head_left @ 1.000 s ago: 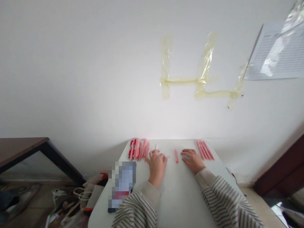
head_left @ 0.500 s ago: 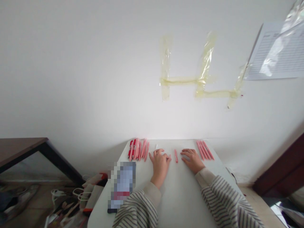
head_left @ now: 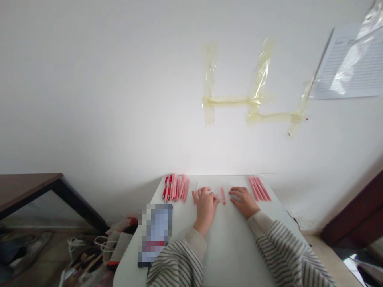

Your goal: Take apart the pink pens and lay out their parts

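Note:
My left hand [head_left: 207, 206] is over the white table, thumb and index finger together at a small pink pen part [head_left: 217, 196], seemingly pinched; the fingers partly cover it. Just right of it lies a short pink pen piece [head_left: 223, 196], apart from both hands. My right hand [head_left: 243, 201] rests on the tabletop with its fingers stretched out, holding nothing. Behind my left fingers a thin white stick-like piece [head_left: 198, 186] shows, its lower part hidden. To the left lie several pink and red pens [head_left: 175, 188]. Several pink pens [head_left: 260, 188] lie in a row on the right.
A phone-like flat object [head_left: 157, 235], blurred, lies at the left of the white table [head_left: 233, 247]. The wall stands directly behind the table. A dark-legged desk [head_left: 32, 183] and cluttered cables and bags [head_left: 98, 247] are at the lower left.
My left hand has shifted slightly right, closer to the short pink pen piece, and more of the pink part at its thumb shows. My right hand has hardly moved.

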Demonstrator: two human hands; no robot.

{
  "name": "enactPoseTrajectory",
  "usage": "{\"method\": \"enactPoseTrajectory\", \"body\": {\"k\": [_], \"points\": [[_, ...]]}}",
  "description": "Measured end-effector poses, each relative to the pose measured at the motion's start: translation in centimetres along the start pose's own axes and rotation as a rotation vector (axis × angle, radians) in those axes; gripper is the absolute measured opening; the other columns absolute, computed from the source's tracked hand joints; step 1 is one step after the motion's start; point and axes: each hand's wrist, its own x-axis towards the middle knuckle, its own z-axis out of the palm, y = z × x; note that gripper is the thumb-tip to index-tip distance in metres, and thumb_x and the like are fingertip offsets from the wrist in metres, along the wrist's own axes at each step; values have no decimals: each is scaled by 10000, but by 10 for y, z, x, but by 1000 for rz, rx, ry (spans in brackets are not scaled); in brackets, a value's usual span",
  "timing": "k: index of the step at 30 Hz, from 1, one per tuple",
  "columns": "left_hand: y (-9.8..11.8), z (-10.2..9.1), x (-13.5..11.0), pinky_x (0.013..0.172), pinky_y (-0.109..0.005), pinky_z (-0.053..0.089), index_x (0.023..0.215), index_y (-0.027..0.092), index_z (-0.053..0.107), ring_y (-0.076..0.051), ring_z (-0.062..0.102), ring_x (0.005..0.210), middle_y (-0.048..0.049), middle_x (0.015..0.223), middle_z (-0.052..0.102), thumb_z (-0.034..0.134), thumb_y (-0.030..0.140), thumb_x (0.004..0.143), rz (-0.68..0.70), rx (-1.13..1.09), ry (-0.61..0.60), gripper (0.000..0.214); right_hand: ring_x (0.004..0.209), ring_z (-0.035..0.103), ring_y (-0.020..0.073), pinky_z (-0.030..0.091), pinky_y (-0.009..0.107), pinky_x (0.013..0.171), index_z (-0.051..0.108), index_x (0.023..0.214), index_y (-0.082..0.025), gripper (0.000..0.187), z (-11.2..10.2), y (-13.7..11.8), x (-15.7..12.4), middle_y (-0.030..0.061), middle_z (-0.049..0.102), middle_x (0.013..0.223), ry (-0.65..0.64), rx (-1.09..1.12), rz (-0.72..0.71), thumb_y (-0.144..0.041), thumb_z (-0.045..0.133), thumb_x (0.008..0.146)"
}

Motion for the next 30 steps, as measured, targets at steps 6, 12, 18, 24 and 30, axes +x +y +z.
{"method": "enactPoseTrajectory", "body": {"k": [6,12,18,24,30], "points": [[-2,0,0,1187,-648,156,871,308,762,-277,463,1234,-26,1229,619,754,371,807,-21,-31,-31,91,1173,588,294,498,529,1008,748,1127,-232,297,0,0,0,103,703,1239,11,-2,-3,-308,587,890],[0,0,0,1185,-639,178,855,317,762,-270,465,1247,-17,1240,612,749,320,814,3,-33,-30,43,1183,587,292,494,515,1020,745,1133,-237,296,1,0,0,92,703,1242,4,-7,0,-297,597,883],[1,0,0,1189,-664,180,863,312,756,-272,470,1269,-19,1254,602,756,317,810,2,-37,-23,53,1197,573,297,485,517,1031,745,1138,-227,301,1,1,0,94,699,1249,-7,-8,-3,-311,585,899],[1,-2,-2,1195,-689,158,936,303,734,-276,477,1278,-28,1272,596,761,303,804,2,-43,-3,135,1197,578,290,487,499,1024,742,1145,-240,296,0,1,-1,89,698,1254,-4,1,-1,-300,599,892],[-2,-4,-6,1192,-681,184,975,313,725,-270,484,1271,-21,1267,593,764,295,798,7,-34,14,182,1169,586,300,484,511,1022,752,1130,-227,297,2,2,-1,99,708,1237,15,5,-14,-294,611,878]]}}
